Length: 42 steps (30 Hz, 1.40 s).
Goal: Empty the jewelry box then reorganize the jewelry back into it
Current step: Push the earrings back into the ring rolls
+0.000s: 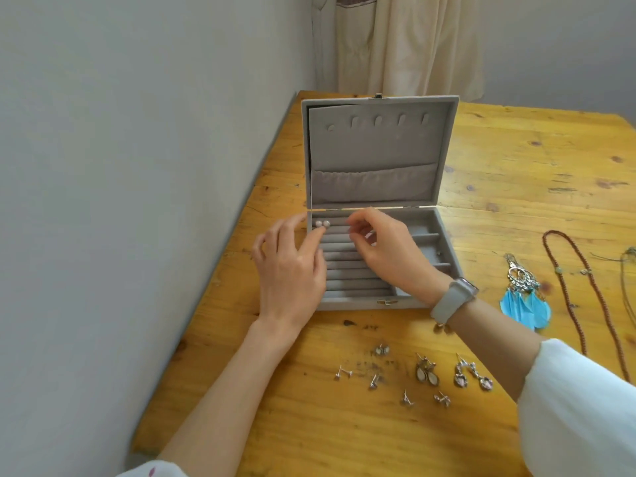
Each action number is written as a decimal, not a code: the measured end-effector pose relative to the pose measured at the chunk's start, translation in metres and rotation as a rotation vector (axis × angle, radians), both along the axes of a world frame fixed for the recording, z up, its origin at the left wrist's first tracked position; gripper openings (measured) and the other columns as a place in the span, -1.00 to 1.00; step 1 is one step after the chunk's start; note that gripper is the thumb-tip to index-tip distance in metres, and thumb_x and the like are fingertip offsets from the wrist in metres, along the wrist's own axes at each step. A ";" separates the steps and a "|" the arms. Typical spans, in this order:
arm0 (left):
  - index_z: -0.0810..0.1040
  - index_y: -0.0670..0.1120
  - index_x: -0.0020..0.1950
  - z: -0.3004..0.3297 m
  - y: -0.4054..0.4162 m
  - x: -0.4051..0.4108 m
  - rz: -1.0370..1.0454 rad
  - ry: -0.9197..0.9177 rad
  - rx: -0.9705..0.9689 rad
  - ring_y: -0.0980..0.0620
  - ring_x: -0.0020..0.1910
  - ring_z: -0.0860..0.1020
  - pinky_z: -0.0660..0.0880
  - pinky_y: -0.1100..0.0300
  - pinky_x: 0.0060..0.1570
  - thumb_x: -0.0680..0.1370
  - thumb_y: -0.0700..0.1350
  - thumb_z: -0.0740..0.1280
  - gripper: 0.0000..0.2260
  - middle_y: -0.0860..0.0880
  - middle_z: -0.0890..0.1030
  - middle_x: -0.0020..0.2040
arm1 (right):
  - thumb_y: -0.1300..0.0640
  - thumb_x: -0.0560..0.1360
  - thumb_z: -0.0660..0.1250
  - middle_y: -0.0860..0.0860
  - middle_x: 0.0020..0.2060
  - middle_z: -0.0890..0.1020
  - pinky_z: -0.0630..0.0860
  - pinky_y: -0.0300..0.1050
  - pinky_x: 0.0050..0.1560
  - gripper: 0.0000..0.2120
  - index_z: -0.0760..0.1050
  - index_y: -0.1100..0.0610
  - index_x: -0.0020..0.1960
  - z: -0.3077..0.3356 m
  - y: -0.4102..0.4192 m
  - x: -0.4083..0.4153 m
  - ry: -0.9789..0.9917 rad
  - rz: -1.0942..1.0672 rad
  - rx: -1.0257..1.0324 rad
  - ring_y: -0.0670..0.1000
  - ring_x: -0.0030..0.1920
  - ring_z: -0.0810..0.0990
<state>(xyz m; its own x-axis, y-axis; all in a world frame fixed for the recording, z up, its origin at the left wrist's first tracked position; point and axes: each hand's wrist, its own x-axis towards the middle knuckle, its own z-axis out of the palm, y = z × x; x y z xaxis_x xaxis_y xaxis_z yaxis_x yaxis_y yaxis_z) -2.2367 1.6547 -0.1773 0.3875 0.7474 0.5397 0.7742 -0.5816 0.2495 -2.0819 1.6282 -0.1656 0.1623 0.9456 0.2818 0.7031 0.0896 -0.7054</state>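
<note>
Small silver stud earrings (406, 376) lie scattered on the yellow wooden tabletop (344, 435) nearest the viewer. Beyond them, the left hand (290, 266), fingers loosely extended, touches two pale round studs (322, 223) seated in the ring rolls of the open grey velvet jewelry box (375, 201); the right hand (385, 249) curls over the rolls (whether it pinches anything, I cannot tell).

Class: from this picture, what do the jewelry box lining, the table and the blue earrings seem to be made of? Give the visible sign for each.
Jewelry box: grey velvet-like fabric, matte and soft-looking, gathered pocket in the lid.
Table: varnished wood, probably pine; yellow sheen, grain and dark knots.
Blue earrings: apparently feathers hung on silvery, likely metal, openwork.
</note>
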 end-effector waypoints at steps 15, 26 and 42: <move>0.61 -0.08 0.04 0.005 -0.091 -0.001 -0.078 -0.165 -0.231 0.00 0.08 0.44 0.27 0.20 0.06 0.46 -0.14 0.33 -0.82 -0.01 0.57 -0.01 | 0.19 0.45 0.36 -0.04 -0.24 0.51 0.28 -0.17 -0.14 -0.92 0.54 0.14 -0.06 -0.016 -0.139 0.053 -0.268 -0.192 -0.149 -0.03 -0.17 0.39; 0.51 -0.10 0.25 0.014 -0.110 0.060 -0.438 0.093 -0.390 -0.01 0.05 0.53 0.50 0.11 0.03 0.57 -0.13 0.25 -0.74 -0.04 0.56 0.08 | 0.21 0.46 0.32 0.08 -0.10 0.56 0.39 -0.04 -0.03 -0.85 0.55 0.17 0.03 -0.021 -0.142 0.049 -0.412 -0.198 -0.214 0.08 -0.04 0.42; 0.52 -0.08 0.16 0.010 -0.107 0.073 -0.392 0.080 -0.449 0.05 -0.01 0.55 0.49 0.19 0.01 0.55 -0.09 0.29 -0.80 0.01 0.59 0.05 | 0.15 0.55 0.20 0.00 0.05 0.51 0.37 -0.19 0.05 -0.76 0.47 0.09 0.20 -0.016 -0.152 0.064 -0.393 -0.126 -0.288 -0.03 0.06 0.35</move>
